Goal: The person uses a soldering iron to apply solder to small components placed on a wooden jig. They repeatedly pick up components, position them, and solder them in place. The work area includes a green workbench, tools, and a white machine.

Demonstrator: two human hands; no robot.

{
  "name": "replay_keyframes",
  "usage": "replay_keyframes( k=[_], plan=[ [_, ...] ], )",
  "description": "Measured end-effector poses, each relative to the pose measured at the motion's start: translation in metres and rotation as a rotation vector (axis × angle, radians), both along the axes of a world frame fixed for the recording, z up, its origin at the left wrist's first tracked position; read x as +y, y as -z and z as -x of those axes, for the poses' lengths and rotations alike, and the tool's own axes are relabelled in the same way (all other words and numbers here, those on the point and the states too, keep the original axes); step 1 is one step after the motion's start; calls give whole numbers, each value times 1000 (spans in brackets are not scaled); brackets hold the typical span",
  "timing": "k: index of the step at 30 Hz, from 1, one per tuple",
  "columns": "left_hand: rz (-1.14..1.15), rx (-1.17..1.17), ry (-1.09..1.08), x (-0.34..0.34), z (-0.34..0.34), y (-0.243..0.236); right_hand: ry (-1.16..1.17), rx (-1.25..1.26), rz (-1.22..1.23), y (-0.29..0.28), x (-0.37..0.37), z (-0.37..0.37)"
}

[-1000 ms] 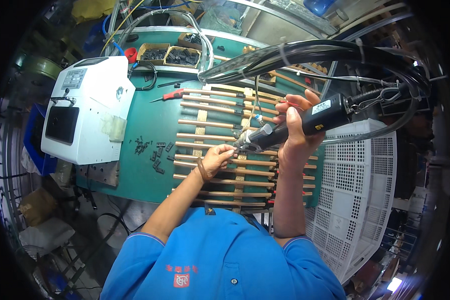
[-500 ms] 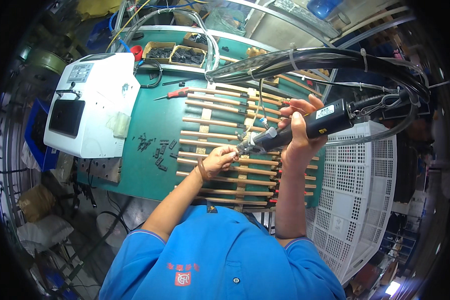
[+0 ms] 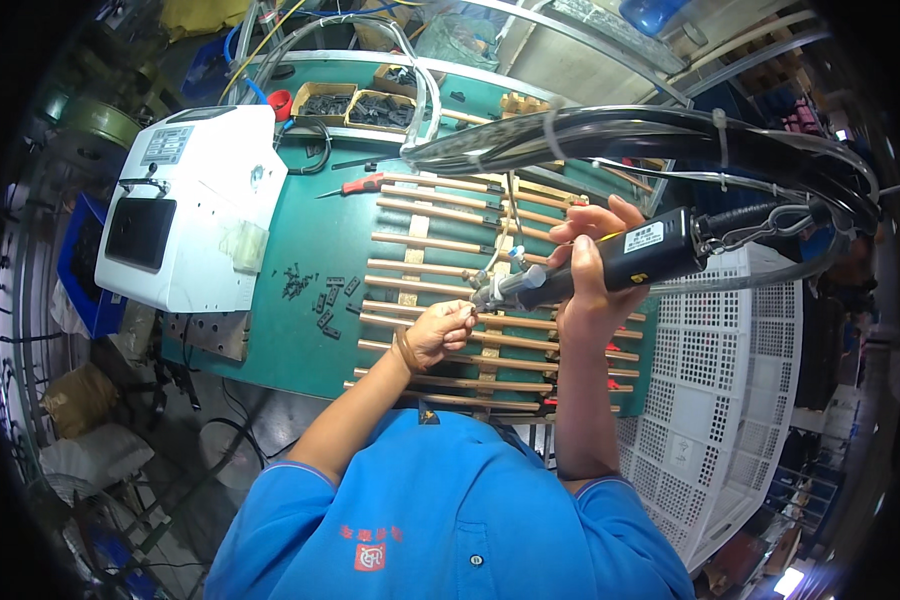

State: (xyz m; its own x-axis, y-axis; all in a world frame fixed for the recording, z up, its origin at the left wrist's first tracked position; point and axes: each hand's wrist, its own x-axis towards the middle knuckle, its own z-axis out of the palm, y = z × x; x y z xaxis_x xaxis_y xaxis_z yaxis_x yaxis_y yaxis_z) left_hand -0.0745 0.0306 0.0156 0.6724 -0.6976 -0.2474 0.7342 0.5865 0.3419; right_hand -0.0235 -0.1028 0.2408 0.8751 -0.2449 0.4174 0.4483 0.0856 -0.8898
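Note:
My right hand (image 3: 602, 270) is wrapped round a black power screwdriver (image 3: 660, 246), which lies tilted with its metal nose pointing left. At that nose the fingers of my left hand (image 3: 442, 334) are pinched together; whatever sits between them is too small to make out. Below both hands, several copper-coloured rods (image 3: 425, 285) lie side by side on slotted wooden strips (image 3: 489, 355). Dark fittings and red pieces (image 3: 620, 347) show at the rods' right ends. Part of the row is hidden by my hands and the tool.
Thick black hoses (image 3: 620, 133) arch over the green table (image 3: 285, 355). A white machine (image 3: 195, 210) stands left, near small black parts (image 3: 330, 305) and screws (image 3: 295, 282). A red-handled screwdriver (image 3: 360, 185) lies behind. Boxes of black parts (image 3: 382, 112) stand farther back; white crates (image 3: 685, 420) stand right.
The view has shifted slightly. Both hands and the power screwdriver keep nearly the same pose, the tool's nose still at my left fingertips.

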Motion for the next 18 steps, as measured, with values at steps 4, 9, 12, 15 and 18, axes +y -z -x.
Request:
replay_keyframes(
  k=[4,9,12,15,18],
  plan=[
    [-165,-12,2,2,-1,-6,-6,0,20,2,-2,-2],
    [-283,34,-51,24,-2,-4,55,34,-54,0,-13,-8],
    [-220,119,-199,31,6,-20,57,36,-41,1,-23,-9],
    [-51,91,-213,31,7,-14,92,35,-63,4,-37,-10],
    [-142,83,-248,24,5,-19,114,40,-35,1,-44,-9]
  ],
)
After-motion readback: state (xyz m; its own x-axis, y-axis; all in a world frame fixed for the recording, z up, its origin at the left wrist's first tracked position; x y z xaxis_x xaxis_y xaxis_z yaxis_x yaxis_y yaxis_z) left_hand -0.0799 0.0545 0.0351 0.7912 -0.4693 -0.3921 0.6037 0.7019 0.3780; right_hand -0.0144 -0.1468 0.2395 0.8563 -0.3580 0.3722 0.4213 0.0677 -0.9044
